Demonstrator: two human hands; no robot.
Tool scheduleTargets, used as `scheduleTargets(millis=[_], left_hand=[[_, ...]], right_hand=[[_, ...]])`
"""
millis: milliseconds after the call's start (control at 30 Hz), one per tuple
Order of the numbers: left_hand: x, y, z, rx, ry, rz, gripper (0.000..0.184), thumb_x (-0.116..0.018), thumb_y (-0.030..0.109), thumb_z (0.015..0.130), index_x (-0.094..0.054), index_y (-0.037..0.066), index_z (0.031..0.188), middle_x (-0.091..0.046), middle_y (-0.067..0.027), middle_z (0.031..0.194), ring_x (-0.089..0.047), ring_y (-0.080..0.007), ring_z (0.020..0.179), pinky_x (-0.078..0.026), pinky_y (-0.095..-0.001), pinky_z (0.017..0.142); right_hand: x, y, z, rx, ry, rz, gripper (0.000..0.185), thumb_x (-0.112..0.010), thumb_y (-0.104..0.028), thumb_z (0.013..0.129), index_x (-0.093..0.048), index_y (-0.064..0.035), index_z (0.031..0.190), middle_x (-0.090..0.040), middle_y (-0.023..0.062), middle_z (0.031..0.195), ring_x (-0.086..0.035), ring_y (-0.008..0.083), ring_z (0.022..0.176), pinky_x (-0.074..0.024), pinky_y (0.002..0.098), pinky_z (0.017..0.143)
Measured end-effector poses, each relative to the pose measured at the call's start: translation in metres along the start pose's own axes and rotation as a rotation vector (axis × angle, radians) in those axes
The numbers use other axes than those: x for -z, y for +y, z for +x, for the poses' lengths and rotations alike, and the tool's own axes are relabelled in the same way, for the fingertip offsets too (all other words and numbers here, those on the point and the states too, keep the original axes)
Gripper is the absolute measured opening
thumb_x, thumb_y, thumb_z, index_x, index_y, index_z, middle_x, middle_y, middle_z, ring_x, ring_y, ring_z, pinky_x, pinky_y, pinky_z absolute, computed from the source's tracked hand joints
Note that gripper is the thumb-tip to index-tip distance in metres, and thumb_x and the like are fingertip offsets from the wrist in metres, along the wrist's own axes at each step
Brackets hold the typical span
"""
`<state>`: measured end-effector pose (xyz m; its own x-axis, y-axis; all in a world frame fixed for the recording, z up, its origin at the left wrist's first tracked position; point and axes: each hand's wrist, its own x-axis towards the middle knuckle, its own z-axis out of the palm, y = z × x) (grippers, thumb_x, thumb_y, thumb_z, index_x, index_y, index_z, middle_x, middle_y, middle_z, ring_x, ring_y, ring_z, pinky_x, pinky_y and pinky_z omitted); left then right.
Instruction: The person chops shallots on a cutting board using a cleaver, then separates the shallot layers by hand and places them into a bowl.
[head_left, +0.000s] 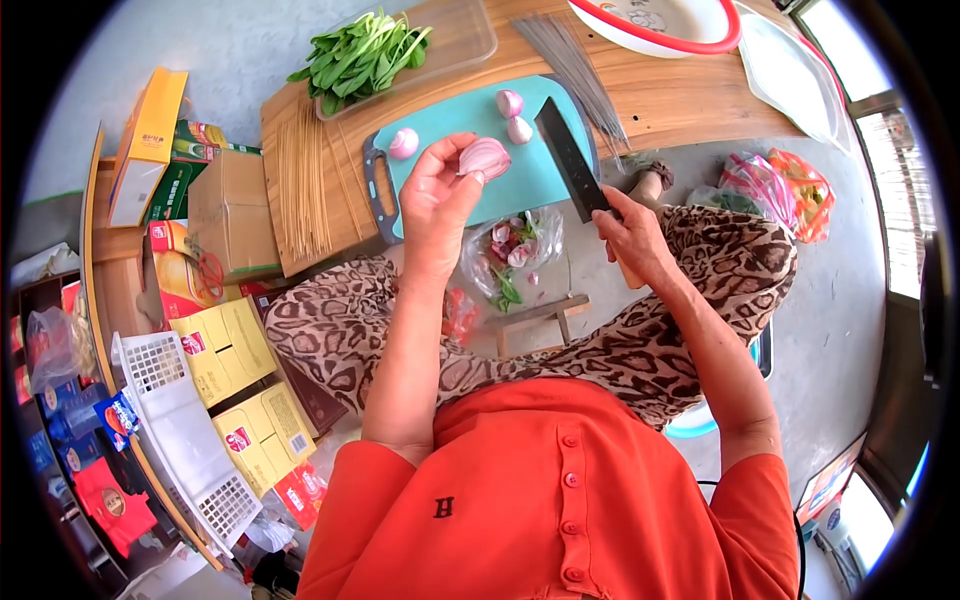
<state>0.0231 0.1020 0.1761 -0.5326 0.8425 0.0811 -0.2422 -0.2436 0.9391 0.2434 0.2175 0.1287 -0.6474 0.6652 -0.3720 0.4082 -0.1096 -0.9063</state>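
1. Where the wooden table ends at the left, a brown carton stands just beside it.
2. On this end of the table lie many thin pale sticks, nearly parallel, and behind them leafy greens rest in a clear plastic tray.
3. Next comes the blue-green cutting board, with one peeled onion lying near its left end.
4. My left hand is raised above the board, and its thumb and fingers are pressed upon the held onion, purple and white.
5. Lower than the board, between my knees, a clear plastic bag contains purple peels and some green leaves.
6. Farther right on the board are two more onions, one just beside the other.
7. My right hand is wrapped around the handle of the knife; its dark blade points away from me, and I cannot tell whether it touches the board.
8. At the far right, colourful bags sit on the floor.
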Motion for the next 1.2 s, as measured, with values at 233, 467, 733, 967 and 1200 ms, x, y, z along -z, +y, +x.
scheduleTargets(millis=[233, 467, 733, 967, 1200], left_hand=[[-0.003, 0.000, -0.006, -0.166, 0.035, 0.290, 0.032, -0.058, -0.008, 0.083, -0.055, -0.002, 0.115, -0.062, -0.0084, 0.109, -0.062, -0.0149, 0.097, -0.051, -0.0292, 0.087], [0.052, -0.064, 0.002, 0.040, 0.303, 0.625, 0.026, -0.069, 0.006, 0.079, -0.063, 0.001, 0.104, -0.067, -0.0064, 0.095, -0.064, -0.0137, 0.085, -0.052, -0.0279, 0.077], [0.096, -0.078, 0.015, 0.032, 0.352, 1.042, 0.032, -0.069, 0.002, 0.078, -0.062, 0.000, 0.108, -0.065, -0.0109, 0.098, -0.066, -0.0203, 0.083, -0.053, -0.0331, 0.073], [0.064, -0.071, 0.032, -0.265, 0.203, 1.346, 0.027, -0.066, 0.000, 0.080, -0.062, 0.001, 0.106, -0.058, -0.0150, 0.102, -0.062, -0.0301, 0.088, -0.050, -0.0397, 0.075], [0.027, -0.116, 0.099, -0.017, 0.110, 1.208, 0.031, -0.071, 0.020, 0.079, -0.067, 0.004, 0.104, -0.062, -0.0164, 0.096, -0.062, -0.0310, 0.093, -0.049, -0.0417, 0.079]], right_hand=[[0.003, 0.006, 0.005, 0.000, 0.023, 0.082, 0.043, -0.055, -0.018, 0.093, -0.052, -0.0044, 0.134, -0.055, 0.0036, 0.072, -0.052, 0.0100, 0.052, -0.0460, 0.0265, 0.050], [0.001, 0.008, 0.006, 0.010, 0.042, 0.040, 0.043, -0.055, -0.017, 0.093, -0.052, -0.0045, 0.134, -0.055, 0.0046, 0.072, -0.053, 0.0109, 0.052, -0.0466, 0.0268, 0.050], [0.007, 0.006, 0.004, 0.009, 0.069, 0.070, 0.040, -0.055, -0.018, 0.093, -0.054, -0.0045, 0.130, -0.055, 0.0044, 0.070, -0.053, 0.0113, 0.051, -0.0469, 0.0277, 0.051], [0.010, 0.008, 0.000, -0.003, 0.071, 0.087, 0.037, -0.055, -0.018, 0.092, -0.056, -0.0055, 0.127, -0.056, 0.0049, 0.069, -0.054, 0.0113, 0.051, -0.0467, 0.0288, 0.051], [0.011, 0.003, 0.000, -0.014, 0.084, 0.092, 0.038, -0.055, -0.017, 0.092, -0.055, -0.0064, 0.128, -0.055, 0.0042, 0.069, -0.053, 0.0110, 0.051, -0.0463, 0.0287, 0.051]])
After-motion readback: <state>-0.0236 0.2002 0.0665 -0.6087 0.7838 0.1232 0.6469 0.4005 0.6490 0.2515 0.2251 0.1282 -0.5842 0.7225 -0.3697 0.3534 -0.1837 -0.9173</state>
